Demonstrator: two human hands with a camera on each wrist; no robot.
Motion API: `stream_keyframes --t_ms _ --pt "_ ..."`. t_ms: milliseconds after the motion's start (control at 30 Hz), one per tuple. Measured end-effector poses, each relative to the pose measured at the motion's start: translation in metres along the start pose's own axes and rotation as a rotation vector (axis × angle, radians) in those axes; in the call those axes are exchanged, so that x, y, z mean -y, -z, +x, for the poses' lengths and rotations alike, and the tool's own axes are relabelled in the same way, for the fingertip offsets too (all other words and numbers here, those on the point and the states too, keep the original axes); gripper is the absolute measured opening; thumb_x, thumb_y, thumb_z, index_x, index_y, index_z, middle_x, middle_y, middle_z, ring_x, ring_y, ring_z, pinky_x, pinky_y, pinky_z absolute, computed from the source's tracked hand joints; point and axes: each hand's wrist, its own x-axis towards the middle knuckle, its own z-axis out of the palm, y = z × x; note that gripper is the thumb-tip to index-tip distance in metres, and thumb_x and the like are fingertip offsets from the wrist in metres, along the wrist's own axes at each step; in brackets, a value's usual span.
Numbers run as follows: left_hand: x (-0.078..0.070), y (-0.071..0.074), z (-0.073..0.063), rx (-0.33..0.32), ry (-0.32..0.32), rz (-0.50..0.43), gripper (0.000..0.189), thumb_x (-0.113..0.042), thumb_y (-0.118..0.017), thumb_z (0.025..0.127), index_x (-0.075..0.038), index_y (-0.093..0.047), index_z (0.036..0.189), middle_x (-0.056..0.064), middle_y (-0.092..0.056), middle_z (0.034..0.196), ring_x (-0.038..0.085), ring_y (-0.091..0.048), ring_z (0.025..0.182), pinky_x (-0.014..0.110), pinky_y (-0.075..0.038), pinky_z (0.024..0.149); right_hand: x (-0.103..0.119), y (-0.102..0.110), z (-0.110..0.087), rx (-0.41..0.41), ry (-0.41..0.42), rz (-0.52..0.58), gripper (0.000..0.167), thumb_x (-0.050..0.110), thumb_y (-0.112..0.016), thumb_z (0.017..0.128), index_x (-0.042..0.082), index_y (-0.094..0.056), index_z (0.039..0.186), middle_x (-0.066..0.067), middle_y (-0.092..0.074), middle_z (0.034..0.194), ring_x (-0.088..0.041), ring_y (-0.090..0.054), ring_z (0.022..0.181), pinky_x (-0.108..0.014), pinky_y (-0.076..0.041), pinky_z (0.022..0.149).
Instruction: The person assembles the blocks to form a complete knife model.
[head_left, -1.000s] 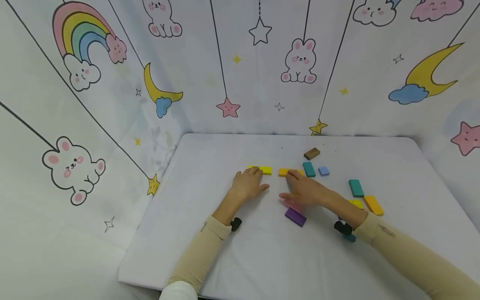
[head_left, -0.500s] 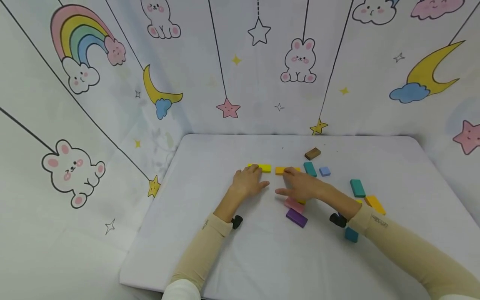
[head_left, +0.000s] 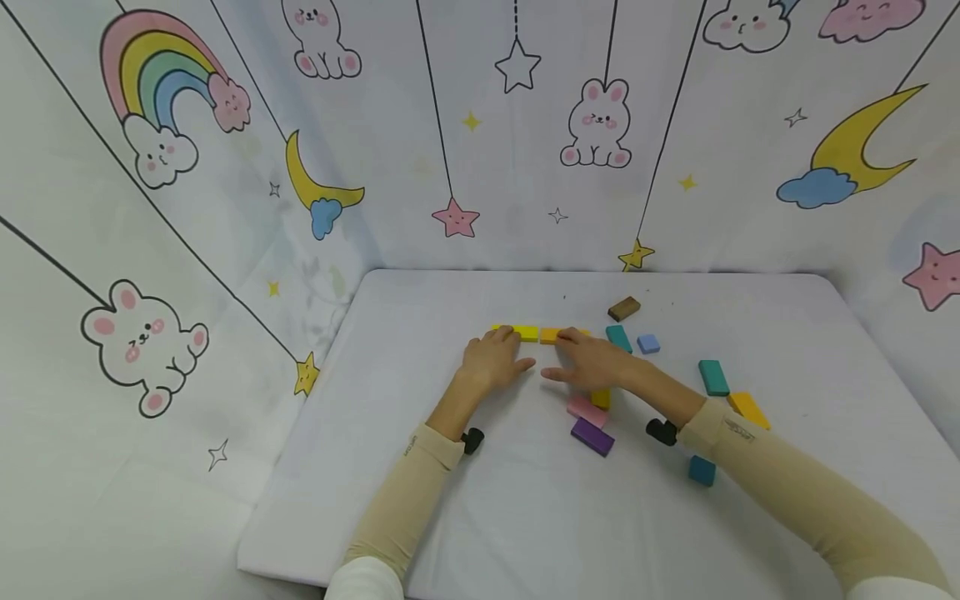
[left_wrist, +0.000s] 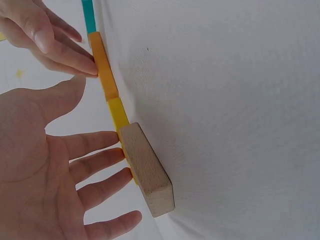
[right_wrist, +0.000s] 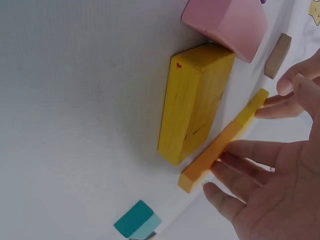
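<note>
Orange block [head_left: 549, 336]: it has slid leftward along with the right hand [head_left: 596, 362], and its gap to the yellow block [head_left: 530, 333] has shrunk to a sliver, perhaps to contact; the left hand [head_left: 489, 364] is in nearly the same place as before.
Yellow block: at the left fingertips, its inner end showing past the index finger, in line with the orange block.
Left fingers: almost straight, slightly spread, tips resting against the yellow block and not wrapped round it; thumb held away.
Right fingers: extended and a little apart, tips against the orange block, thumb clear of it.
Tan block [left_wrist: 147, 172]: under the left palm, hidden from the head view.
Mustard block [right_wrist: 190, 100]: below the right palm, apart from the orange block.
Pink block [head_left: 587, 410] and purple block [head_left: 592, 437]: nearer the person than the right fingers.
Teal block [head_left: 618, 338]: just right of the right fingertips.
Feel: probably painted wood, so light, stiff, smooth and hard to break, likely to slide easily on cloth.
Hold: to slide either bar, fingertips midway along a long side; to lift, thumb and index across its narrow width.
</note>
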Motion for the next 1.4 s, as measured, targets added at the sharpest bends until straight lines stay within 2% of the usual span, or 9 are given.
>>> stream_keyframes --t_ms 1000,1400 --pt "0.01 -0.003 0.003 -0.015 0.01 -0.028 0.07 -0.059 -0.05 0.106 -0.01 -0.047 0.156 0.008 -0.039 0.165 0.03 -0.04 0.15 0.051 -0.043 0.116 -0.001 -0.003 0.018 -0.013 0.009 0.043 0.086 0.062 -0.056 0.102 0.001 -0.039 0.159 -0.022 -0.029 0.167 -0.046 -0.047 0.142 -0.063 -0.041 0.114" --pt "0.012 -0.002 0.006 -0.015 0.001 -0.026 0.071 -0.061 -0.048 0.106 -0.009 -0.048 0.155 0.009 -0.039 0.165 0.03 -0.04 0.149 0.051 -0.044 0.116 -0.005 -0.001 0.02 -0.016 0.036 0.069 0.08 0.058 -0.054 0.105 0.0 -0.04 0.158 -0.023 -0.03 0.167 -0.043 -0.043 0.146 -0.061 -0.039 0.117"
